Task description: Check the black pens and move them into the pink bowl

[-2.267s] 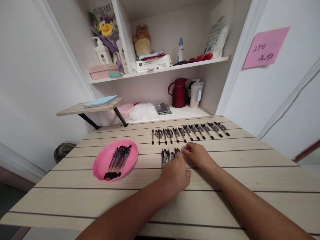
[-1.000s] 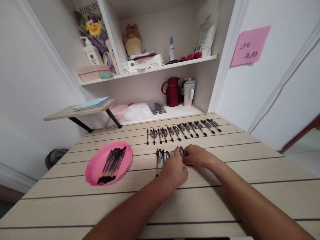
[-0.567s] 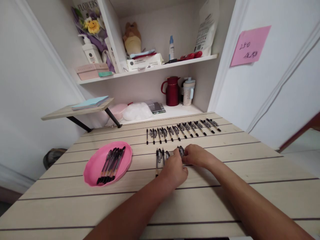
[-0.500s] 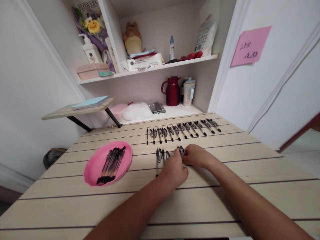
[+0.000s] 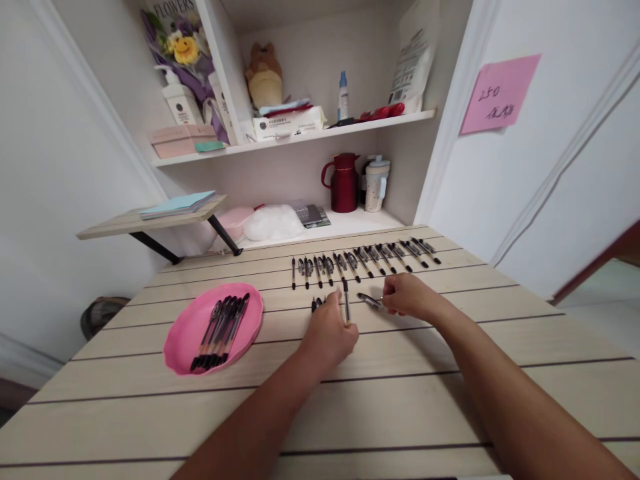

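Note:
My left hand (image 5: 327, 337) pinches a black pen body (image 5: 345, 301), its tip pointing away from me. My right hand (image 5: 407, 296) holds a black pen cap (image 5: 369, 301) by one end, a little apart from that pen. Both hands hover over the pale wooden table (image 5: 400, 373). Under my left hand lies a short near row of pens (image 5: 316, 305), mostly hidden. A long far row of capped pens (image 5: 365, 259) runs across the table behind my hands. A pink plate (image 5: 197, 337) at the left holds several more black pens (image 5: 223, 323).
Behind the table stand white shelves with a red jug (image 5: 345, 183), a cup (image 5: 373, 185), a tissue pack (image 5: 289, 124), bottles and a plush toy. A small wooden shelf board (image 5: 150, 217) juts out at the left. A pink note (image 5: 499, 93) hangs on the right wall.
My hands have drawn apart: the right hand moved right with the cap, the left now holds the uncapped pen clear of the near row.

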A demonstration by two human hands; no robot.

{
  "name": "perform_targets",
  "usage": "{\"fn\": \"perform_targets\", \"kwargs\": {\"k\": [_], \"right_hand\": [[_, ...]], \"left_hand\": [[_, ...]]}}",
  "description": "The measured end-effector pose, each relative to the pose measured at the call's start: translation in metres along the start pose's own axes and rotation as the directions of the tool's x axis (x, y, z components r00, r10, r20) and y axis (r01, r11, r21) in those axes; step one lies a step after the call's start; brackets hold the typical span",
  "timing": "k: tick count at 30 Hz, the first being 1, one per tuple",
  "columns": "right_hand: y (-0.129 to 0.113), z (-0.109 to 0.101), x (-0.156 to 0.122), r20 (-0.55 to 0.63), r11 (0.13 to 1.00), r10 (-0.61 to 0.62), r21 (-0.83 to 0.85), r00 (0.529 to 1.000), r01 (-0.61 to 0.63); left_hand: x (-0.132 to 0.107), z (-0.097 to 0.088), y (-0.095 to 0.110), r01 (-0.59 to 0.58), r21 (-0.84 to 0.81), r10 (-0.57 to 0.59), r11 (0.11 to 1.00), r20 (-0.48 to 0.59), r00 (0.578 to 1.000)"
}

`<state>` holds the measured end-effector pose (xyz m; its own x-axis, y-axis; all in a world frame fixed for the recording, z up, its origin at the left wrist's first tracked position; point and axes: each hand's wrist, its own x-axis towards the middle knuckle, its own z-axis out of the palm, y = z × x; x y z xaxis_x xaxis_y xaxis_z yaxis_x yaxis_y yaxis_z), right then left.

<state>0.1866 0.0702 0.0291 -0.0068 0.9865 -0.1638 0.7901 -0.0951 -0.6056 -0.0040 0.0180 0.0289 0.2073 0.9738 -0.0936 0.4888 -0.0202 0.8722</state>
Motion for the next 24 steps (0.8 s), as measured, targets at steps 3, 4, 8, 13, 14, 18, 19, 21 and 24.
{"fn": "perform_targets", "kwargs": {"k": [3, 4, 8, 13, 14, 18, 19, 21, 24], "right_hand": [[0.006, 0.001, 0.004, -0.006, 0.995, 0.007, 0.099, 1.000, -0.007], [0.008, 0.001, 0.006, -0.014, 0.991, 0.007, 0.135, 1.000, -0.005], [0.010, 0.000, 0.008, -0.093, 0.831, 0.002, 0.554, 0.996, 0.050], [0.008, -0.004, 0.005, -0.114, 0.373, -0.001, 0.922, 0.993, 0.107], [0.007, -0.005, 0.004, -0.100, 0.315, -0.013, 0.944, 0.995, 0.099], [0.006, -0.005, 0.003, -0.047, 0.200, -0.063, 0.978, 0.997, 0.058], [0.005, -0.005, 0.003, -0.041, 0.188, -0.070, 0.981, 0.997, 0.053], [0.005, -0.004, 0.003, -0.031, 0.171, -0.080, 0.984, 0.996, 0.044], [0.004, -0.002, 0.002, -0.012, 0.164, -0.096, 0.986, 0.995, 0.028]], "left_hand": [[-0.001, -0.004, 0.002, 0.099, -0.174, -0.086, 0.980, 0.081, 0.993], [-0.001, -0.004, 0.003, 0.128, -0.219, -0.106, 0.967, 0.107, 0.989], [-0.003, -0.006, 0.009, 0.191, -0.364, -0.136, 0.912, 0.170, 0.976], [-0.007, -0.006, 0.014, 0.203, -0.436, -0.138, 0.877, 0.177, 0.975], [-0.008, -0.006, 0.014, 0.201, -0.439, -0.135, 0.876, 0.178, 0.975], [-0.009, -0.006, 0.014, 0.196, -0.436, -0.124, 0.879, 0.188, 0.974], [-0.008, -0.006, 0.014, 0.193, -0.433, -0.119, 0.880, 0.192, 0.974], [-0.008, -0.006, 0.013, 0.186, -0.427, -0.109, 0.885, 0.197, 0.974], [-0.007, -0.005, 0.011, 0.171, -0.421, -0.096, 0.891, 0.194, 0.976]]}}
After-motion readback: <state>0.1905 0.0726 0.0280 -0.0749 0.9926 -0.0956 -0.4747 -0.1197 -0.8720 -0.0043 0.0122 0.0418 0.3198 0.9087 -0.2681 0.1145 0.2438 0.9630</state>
